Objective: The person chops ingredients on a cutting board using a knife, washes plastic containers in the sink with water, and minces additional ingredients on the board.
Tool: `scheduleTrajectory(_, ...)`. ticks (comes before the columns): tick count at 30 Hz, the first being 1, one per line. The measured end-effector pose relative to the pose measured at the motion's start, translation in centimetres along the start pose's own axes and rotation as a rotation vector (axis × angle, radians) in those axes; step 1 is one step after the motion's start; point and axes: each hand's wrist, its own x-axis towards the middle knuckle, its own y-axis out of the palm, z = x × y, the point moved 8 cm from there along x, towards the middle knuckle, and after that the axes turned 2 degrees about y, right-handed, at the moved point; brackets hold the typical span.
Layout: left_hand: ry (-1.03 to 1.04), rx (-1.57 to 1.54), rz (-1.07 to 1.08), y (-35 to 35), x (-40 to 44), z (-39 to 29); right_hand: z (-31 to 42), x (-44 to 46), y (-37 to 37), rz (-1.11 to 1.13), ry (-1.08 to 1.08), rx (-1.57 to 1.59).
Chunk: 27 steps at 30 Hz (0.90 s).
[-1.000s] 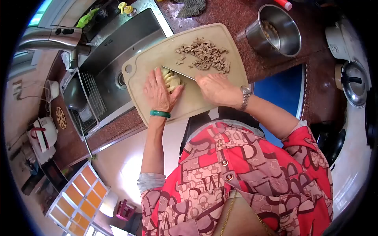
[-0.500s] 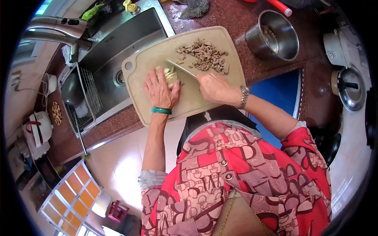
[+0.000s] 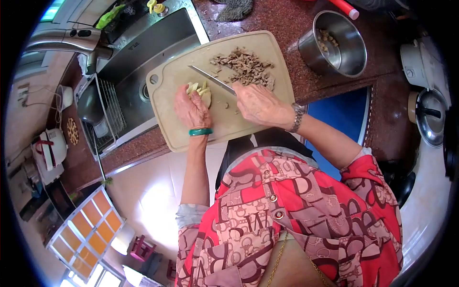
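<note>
A beige cutting board [image 3: 167, 122] lies across the counter edge and the sink's right side. My right hand [image 3: 262, 106] is closed around the handle of a kitchen knife [image 3: 210, 78], its blade pointing up and left over the board. My left hand [image 3: 191, 108] curls around the near side of pale yellow cut vegetable pieces [image 3: 201, 92]; their exact kind is unclear. Its fingertips are partly hidden. Chopped brown meat [image 3: 246, 67] forms a loose pile at the board's far right, past the knife. A few small bits lie between my hands.
Left of the board is a steel sink [image 3: 158, 43] with a faucet [image 3: 71, 40] and a wire rack [image 3: 110, 107]. A steel pot [image 3: 351, 57] with small pale pieces inside stands at the right. Further right are a lidded pan [image 3: 430, 115] and a white appliance [image 3: 412, 60].
My left hand has drawn in from lying flat over the vegetable pieces to cupping their side, so more of them shows. The knife has moved slightly left and away from me.
</note>
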Motion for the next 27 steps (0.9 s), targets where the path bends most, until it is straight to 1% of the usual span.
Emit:
scheduleTrajectory(2, -0.035, 0.013, -0.010, 0.4, 0.0, -0.2, -0.6, 0.1, 0.8, 0.103, 0.068, -0.063)
scheduleTrajectory(4, -0.074, 0.025, -0.018, 0.6, 0.1, -0.2, -0.8, 0.0, 0.8, 0.097, 0.042, -0.060)
scheduleTrajectory(6, -0.025, 0.138, -0.005, 0.7, 0.2, -0.5, -0.9, 0.1, 1.0, 0.094, 0.011, -0.052)
scheduleTrajectory(7, -0.028, 0.141, -0.005, 0.8, 0.2, 0.1, -1.2, 0.2, 1.1, 0.103, 0.016, -0.056)
scheduleTrajectory(9, -0.234, -0.105, 0.043, 1.3, 0.1, 2.7, -1.7, 0.3, 1.3, 0.110, 0.020, -0.058)
scheduleTrajectory(10, -0.234, -0.103, 0.044, 1.0, 0.1, 2.5, -1.7, 0.4, 1.2, 0.098, -0.010, -0.058)
scheduleTrajectory(12, 0.012, -0.178, 0.051, -0.4, 0.4, 0.0, -1.9, 0.5, 1.2, 0.086, -0.042, -0.052)
scheduleTrajectory(13, 0.011, -0.171, 0.055, -1.0, 0.5, -0.4, -1.9, 0.5, 1.2, 0.074, -0.069, -0.036)
scheduleTrajectory(15, 0.187, 0.101, 0.221, -0.7, 0.5, -1.9, -1.8, 0.4, 0.8, 0.065, -0.100, -0.014)
scheduleTrajectory(16, 0.186, 0.106, 0.222, -0.7, 0.5, -1.6, -1.8, 0.4, 0.7, 0.143, -0.077, -0.007)
scheduleTrajectory(17, 0.134, 0.021, 0.213, -0.7, 0.5, -0.8, -2.0, 0.2, 0.8, 0.220, -0.052, -0.001)
scheduleTrajectory(18, 0.082, -0.064, 0.206, -0.5, 0.4, 0.0, -2.2, -0.1, 0.7, 0.221, -0.050, 0.002)
scheduleTrajectory(19, 0.081, -0.064, 0.208, -0.3, 0.1, 0.5, -2.1, -0.5, 0.2, 0.180, -0.073, 0.005)
scheduleTrajectory(20, 0.056, -0.133, 0.197, -0.2, -0.2, 1.3, -2.0, -0.8, -0.2, 0.139, -0.097, 0.009)
scheduleTrajectory(21, 0.029, -0.200, 0.187, -0.4, -0.3, 1.5, -2.0, -1.0, -0.4, 0.141, -0.099, 0.013)
scheduleTrajectory(22, 0.027, -0.196, 0.188, -0.3, -0.4, 1.6, -2.0, -1.2, -0.5, 0.155, -0.103, 0.003)
scheduleTrajectory(24, -0.118, -0.314, 0.152, -0.4, -0.5, 2.3, -2.1, -1.4, -0.8, 0.170, -0.104, -0.004)
scheduleTrajectory(26, -0.098, -0.306, 0.164, -0.3, 0.0, 1.9, -2.6, -1.6, -0.2, 0.269, -0.054, -0.008)
scheduleTrajectory(27, -0.076, -0.300, 0.174, -0.3, 0.4, 1.4, -2.7, -1.7, -0.3, 0.271, -0.054, -0.003)
